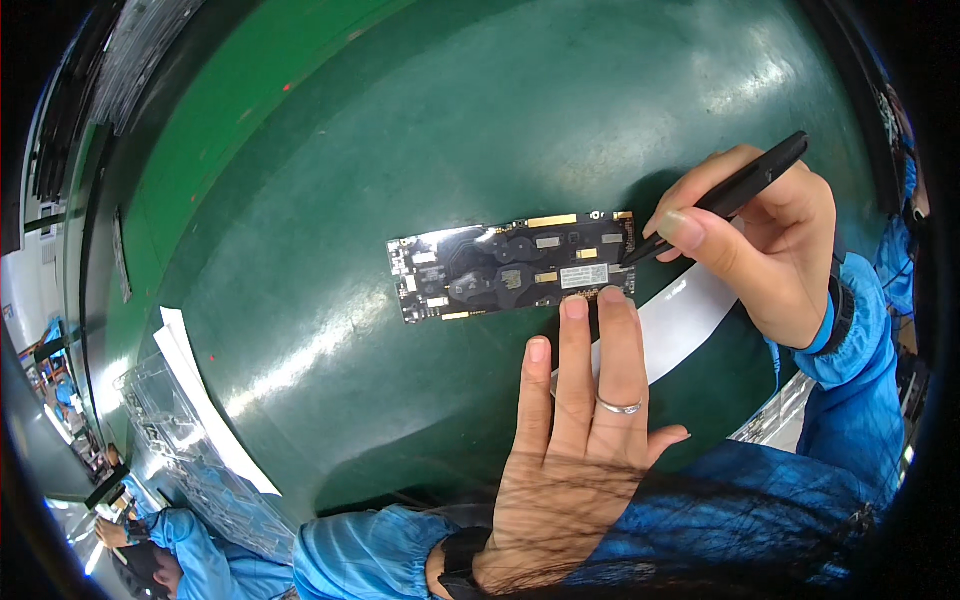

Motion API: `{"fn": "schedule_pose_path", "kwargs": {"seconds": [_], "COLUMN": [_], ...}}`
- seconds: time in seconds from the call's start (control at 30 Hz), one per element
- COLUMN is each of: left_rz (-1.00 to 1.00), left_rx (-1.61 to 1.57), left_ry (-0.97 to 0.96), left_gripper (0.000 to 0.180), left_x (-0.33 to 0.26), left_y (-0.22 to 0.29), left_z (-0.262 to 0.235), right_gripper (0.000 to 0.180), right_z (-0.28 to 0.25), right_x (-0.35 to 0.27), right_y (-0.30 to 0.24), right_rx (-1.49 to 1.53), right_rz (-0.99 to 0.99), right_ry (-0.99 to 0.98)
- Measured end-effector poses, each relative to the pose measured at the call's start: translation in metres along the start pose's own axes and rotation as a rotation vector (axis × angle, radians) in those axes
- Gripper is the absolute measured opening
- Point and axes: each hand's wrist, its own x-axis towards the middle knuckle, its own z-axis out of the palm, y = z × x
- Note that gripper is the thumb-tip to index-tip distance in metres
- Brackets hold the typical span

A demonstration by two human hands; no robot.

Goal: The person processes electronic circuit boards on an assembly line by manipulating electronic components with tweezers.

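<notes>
A long black circuit board (511, 281) lies flat on the green table, with gold and silver pads and a white printed label (584, 277) near its right end. My left hand (578, 420), wearing a ring, reaches up from below with fingers spread. Two of its fingertips press on the board's lower edge, just under the label. In my right hand (770, 240) is a slim black pen-shaped tool (750, 180), pinched between thumb and fingers. Its thin tip meets the board at the label's right end. Loose hair blurs the back of my left hand.
A white paper sheet (690, 325) lies partly under my left hand. Clear plastic trays (200, 470) and a white strip (205, 400) sit at the table's left edge. A person in blue (205, 555) is at lower left.
</notes>
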Motion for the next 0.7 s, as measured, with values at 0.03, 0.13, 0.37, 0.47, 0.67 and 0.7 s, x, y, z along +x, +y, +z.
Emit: {"fn": "schedule_pose_path", "kwargs": {"seconds": [0.03,0.13,0.37,0.47,0.67,0.7], "left_rz": [0.001,0.015,0.015,0.009,0.016,0.017], "left_rx": [0.000,0.020,0.006,-0.034,-0.021,-0.048], "left_ry": [0.000,-0.006,-0.011,-0.041,-0.064,-0.113], "left_gripper": [0.094,0.093,0.091,0.091,0.092,0.092], "left_x": [0.000,0.001,-0.001,0.002,0.001,0.002], "left_y": [0.000,-0.001,0.000,-0.001,-0.001,-0.001], "left_z": [0.000,-0.003,0.001,-0.007,-0.009,-0.012], "right_gripper": [0.014,0.014,0.013,0.013,0.012,0.012], "right_z": [0.000,-0.001,0.000,-0.001,0.000,0.000], "right_x": [0.000,0.000,-0.001,0.000,0.000,0.000], "right_y": [0.000,-0.001,-0.003,-0.002,0.000,0.000], "right_rx": [0.000,0.009,0.018,0.008,0.004,0.009], "right_rz": [0.001,0.011,0.045,0.031,-0.005,-0.008], "right_ry": [0.000,-0.013,0.006,0.002,0.004,0.004]}}
